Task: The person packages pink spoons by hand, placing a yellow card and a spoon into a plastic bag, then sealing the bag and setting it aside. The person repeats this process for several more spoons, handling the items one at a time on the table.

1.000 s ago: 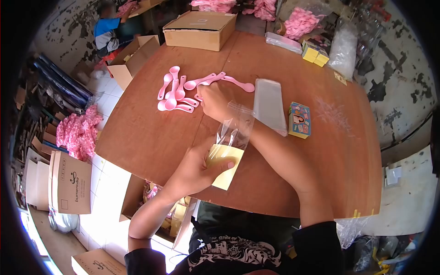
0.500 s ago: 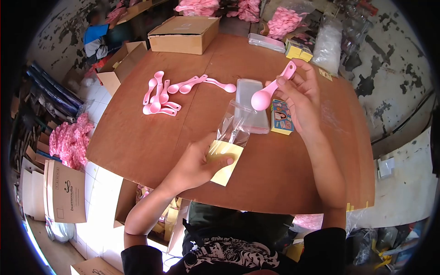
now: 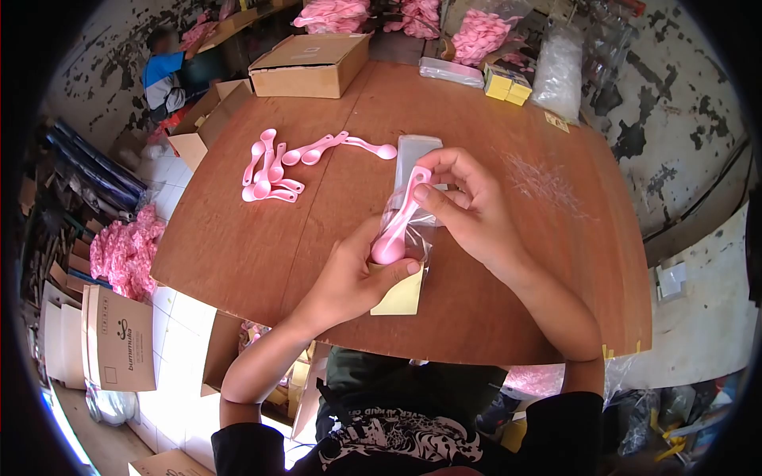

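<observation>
My left hand [image 3: 355,274] grips a clear plastic bag [image 3: 421,237] with a pale yellow card [image 3: 399,294] in its lower part. A pink measuring spoon [image 3: 406,215] stands bowl down at the bag, its bowl just above the card. The spoon's handle end is pinched between the thumb and fingers of my right hand [image 3: 463,208]. Behind my hands lies a stack of clear bags [image 3: 418,147], partly covered. Further left on the table, several pink spoons [image 3: 271,170] lie in a loose group.
The brown table [image 3: 238,246] carries a closed cardboard box [image 3: 309,67], yellow card packs [image 3: 507,84] and a clear packet [image 3: 451,72] at its far side. Thin plastic strands [image 3: 548,184] lie at right. A person [image 3: 165,75] sits at the far left.
My right hand has moved left and down, bringing the spoon from the air to the bag. My left hand still holds the bag and card. The colourful card pack is now hidden.
</observation>
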### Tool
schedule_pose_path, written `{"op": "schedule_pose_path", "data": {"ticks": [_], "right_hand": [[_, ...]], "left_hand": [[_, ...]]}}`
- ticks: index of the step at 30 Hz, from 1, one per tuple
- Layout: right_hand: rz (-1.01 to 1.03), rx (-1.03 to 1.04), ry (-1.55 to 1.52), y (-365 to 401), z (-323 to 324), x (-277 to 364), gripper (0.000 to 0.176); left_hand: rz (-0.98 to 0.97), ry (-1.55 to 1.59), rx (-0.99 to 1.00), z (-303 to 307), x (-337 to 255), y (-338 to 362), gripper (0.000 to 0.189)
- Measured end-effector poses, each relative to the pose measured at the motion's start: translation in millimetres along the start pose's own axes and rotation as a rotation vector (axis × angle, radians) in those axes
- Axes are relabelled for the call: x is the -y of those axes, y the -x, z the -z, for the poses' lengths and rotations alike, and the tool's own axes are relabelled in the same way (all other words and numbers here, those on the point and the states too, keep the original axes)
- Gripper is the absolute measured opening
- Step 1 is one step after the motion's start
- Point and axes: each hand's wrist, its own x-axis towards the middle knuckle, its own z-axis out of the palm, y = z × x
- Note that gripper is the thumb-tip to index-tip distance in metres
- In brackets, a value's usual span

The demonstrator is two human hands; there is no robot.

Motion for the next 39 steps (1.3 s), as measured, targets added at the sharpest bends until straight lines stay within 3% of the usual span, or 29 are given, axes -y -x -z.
{"op": "schedule_pose_path", "data": {"ticks": [2,7,9,10,12,14,15,16,17,19,20,21,22,25,27,29,33,35,39], "right_hand": [[-0.101,0.066,-0.078,3,-1,6,0.014],[-0.128,0.154,-0.05,6,6,6,0.013],[-0.119,0.182,-0.019,5,11,13,0.013],[-0.053,0.095,0.009,3,15,26,0.013],[0.011,0.012,0.037,-4,24,43,0.013],[0.453,-0.161,0.444,-17,35,51,0.012],[0.45,-0.16,0.444,-20,34,49,0.012],[0.294,-0.029,0.433,-21,32,47,0.012],[0.143,0.104,0.42,-21,29,43,0.013],[0.174,0.1,0.436,-21,27,22,0.012],[0.053,0.116,0.43,-20,28,14,0.013],[-0.07,0.132,0.423,-18,28,5,0.013],[-0.072,0.141,0.604,-18,28,-5,0.017],[0.049,0.256,0.867,-22,29,-40,0.022],[-0.066,0.249,0.929,-26,24,-39,0.02],[-0.324,0.356,1.309,-34,17,-25,0.021],[-0.349,0.358,1.211,-35,20,-42,0.02],[-0.261,0.269,1.039,-31,27,-60,0.021],[-0.289,0.26,0.787,-34,38,-42,0.018]], "left_hand": [[-0.009,0.021,-0.001,-2,1,-1,0.052],[-0.007,-0.043,0.049,-1,0,-1,0.057],[-0.131,-0.069,0.025,-2,5,-1,0.063],[-0.133,-0.067,0.024,-1,6,-2,0.063],[-0.431,-0.37,-0.146,3,7,-6,0.07],[-0.402,-0.355,-0.167,6,4,-9,0.071],[-0.374,-0.343,-0.183,7,2,-10,0.071],[-0.099,0.042,-0.068,5,-1,-12,0.07],[-0.098,0.041,-0.067,6,3,-16,0.07],[-0.052,0.009,-0.126,7,18,-26,0.063],[-0.053,0.015,-0.13,8,18,-27,0.063],[-0.057,-0.072,-0.141,10,16,-26,0.059],[-0.061,-0.163,-0.15,12,15,-25,0.056],[-0.113,-0.349,-0.153,13,25,-21,0.053],[-0.069,-0.481,-0.159,11,25,-20,0.053],[-0.019,-0.609,-0.171,11,30,-19,0.054],[0.006,-0.611,-0.121,13,46,-23,0.053],[-0.011,-0.581,-0.112,12,46,-25,0.052],[0.07,-0.541,-0.164,14,39,-22,0.048]]}}
